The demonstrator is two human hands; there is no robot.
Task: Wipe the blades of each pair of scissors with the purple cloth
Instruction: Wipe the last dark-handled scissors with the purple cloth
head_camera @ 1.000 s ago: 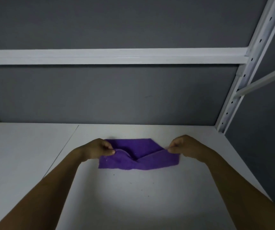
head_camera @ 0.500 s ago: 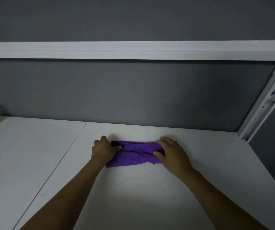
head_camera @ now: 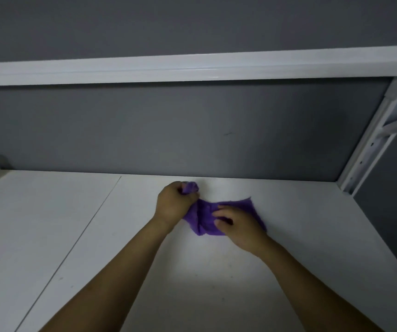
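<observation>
On the table (head_camera: 192, 271), the cloth (head_camera: 204, 212) is gripped at one end by the left hand (head_camera: 172, 204) and pinched midway by the right hand (head_camera: 238, 226).

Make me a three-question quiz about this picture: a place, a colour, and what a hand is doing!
1. Where is the cloth? A) white table B) shelf rail C) box
2. Its colour? A) green B) purple C) red
3. The left hand is: A) lying flat B) holding scissors C) gripping bunched cloth
Answers: 1A, it lies on the white table; 2B, plainly purple; 3C, fingers curl round a wad of it.
</observation>
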